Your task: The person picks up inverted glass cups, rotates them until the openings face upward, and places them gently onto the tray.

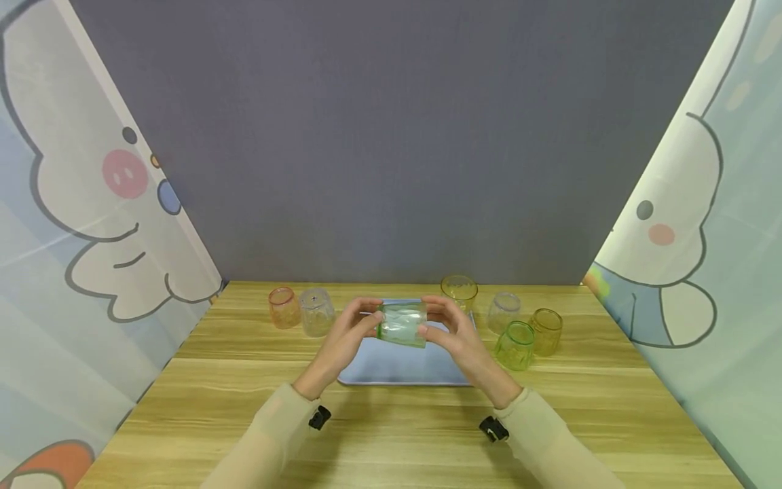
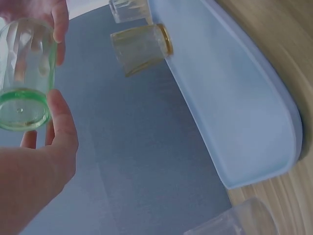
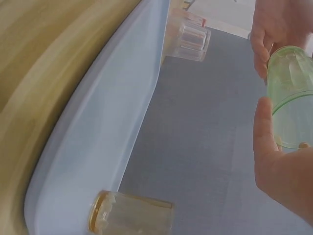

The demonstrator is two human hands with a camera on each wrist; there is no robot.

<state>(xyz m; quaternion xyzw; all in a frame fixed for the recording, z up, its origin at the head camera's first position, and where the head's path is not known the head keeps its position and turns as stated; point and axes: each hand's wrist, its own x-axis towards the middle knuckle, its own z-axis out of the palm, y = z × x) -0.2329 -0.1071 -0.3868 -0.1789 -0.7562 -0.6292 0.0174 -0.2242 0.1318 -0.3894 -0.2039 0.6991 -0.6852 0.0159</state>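
Fingers: gripping a pale green glass [image 1: 402, 324] from both ends, left hand [image 1: 347, 334] at one, right hand [image 1: 459, 334] at the other, thumbs on the near side. Lies sideways in the grip, above the pale blue tray [image 1: 403, 370] and apart from it. Shows a thicker green ring at the left-hand end, probably the base.

Step in hand, as judged: steadying or turning the glass in mid-air between both hands, not yet setting down.

Next move: calls for a sure hold by one hand before easing the other off; some risk of slipping on the slick wall. For any setting down, needs tipping upright, then lowering level. Worth watching: amber glass [image 1: 459, 291] near the tray's far right corner; cannot tell whether on the tray or just behind.

Left of the tray, on the wooden surface [image 1: 391, 435]: pink glass [image 1: 284, 312], clear glass [image 1: 317, 316]. To the right, close together: another clear glass [image 1: 503, 316], second green glass [image 1: 514, 349], second amber glass [image 1: 548, 334]. Calls for keeping wrists clear of these.
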